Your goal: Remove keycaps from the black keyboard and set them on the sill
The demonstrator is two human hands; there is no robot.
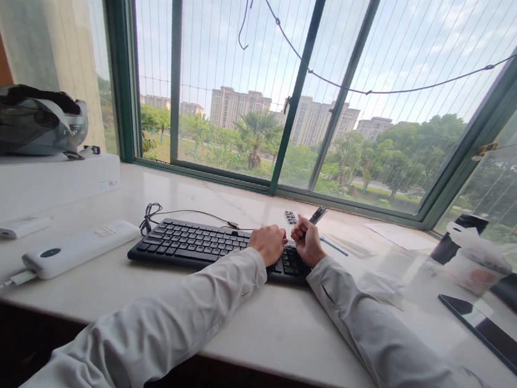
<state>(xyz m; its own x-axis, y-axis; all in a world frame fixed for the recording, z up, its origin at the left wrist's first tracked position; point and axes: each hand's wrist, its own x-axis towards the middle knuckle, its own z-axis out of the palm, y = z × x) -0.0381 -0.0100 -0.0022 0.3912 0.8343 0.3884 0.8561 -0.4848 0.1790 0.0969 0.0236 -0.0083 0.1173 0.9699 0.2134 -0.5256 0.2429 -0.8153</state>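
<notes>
A black keyboard (pixel 192 244) lies on the pale counter, its cable coiled behind its left end. My left hand (pixel 268 244) rests on the keyboard's right part with the fingers curled in. What those fingertips hold, if anything, is hidden. Beside it, my right hand (pixel 309 242) is closed round a slim dark object (pixel 318 214), which sticks up out of the fist; its kind is unclear. Its wrist sits over the number keys. Several loose black keycaps (pixel 290 217) lie just behind the hands. To their right is a thin blue stick (pixel 334 246).
On the left are a white power bank (pixel 79 248) with a cable, a small white device (pixel 21 227) and a white box (pixel 45 185) bearing a dark bag (pixel 24 123). A phone (pixel 489 335), a plastic-wrapped cup (pixel 477 262) and clear plastic bags (pixel 381 286) lie right. Windows stand behind.
</notes>
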